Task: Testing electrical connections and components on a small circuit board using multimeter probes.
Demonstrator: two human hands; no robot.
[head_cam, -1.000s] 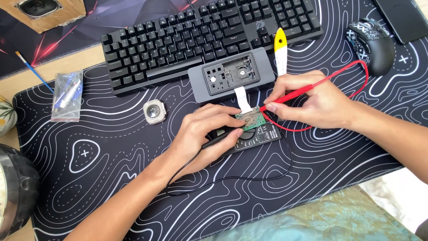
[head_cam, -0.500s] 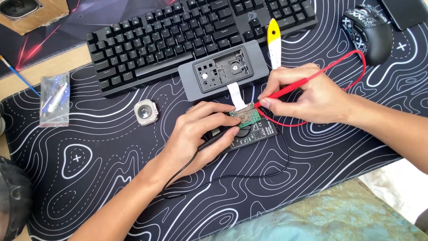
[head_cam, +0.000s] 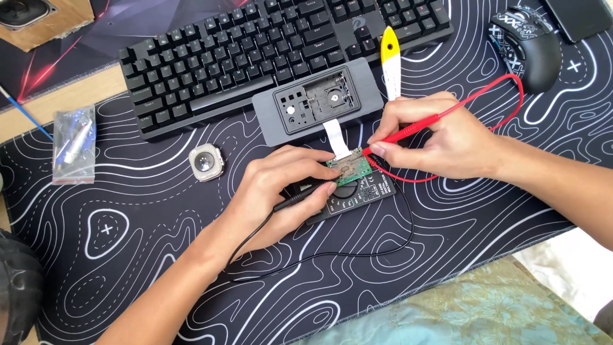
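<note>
Right hand [head_cam: 440,137]: fingers pinched narrow around the red probe [head_cam: 408,133], tip down on the right edge of the small green circuit board [head_cam: 350,169]. Red lead [head_cam: 504,96] loops up and right, then back under the hand.

Left hand [head_cam: 281,191]: closed on the black probe [head_cam: 300,197], fingertips curled over the left side of the board; whether the probe tip touches the board cannot be told. Black lead [head_cam: 357,252] trails across the mat below.

Board lies at centre of the black line-patterned desk mat [head_cam: 128,255], resting on a black multimeter [head_cam: 364,195]. White ribbon cable [head_cam: 336,137] joins board to a grey opened casing [head_cam: 317,102] just above.

Beyond: black keyboard [head_cam: 255,51] behind the casing; yellow-and-white tool [head_cam: 390,57] upright beside it; small round silver part [head_cam: 205,162] left of the hands; clear plastic bag [head_cam: 75,144] far left; black mouse [head_cam: 530,45] upper right.
</note>
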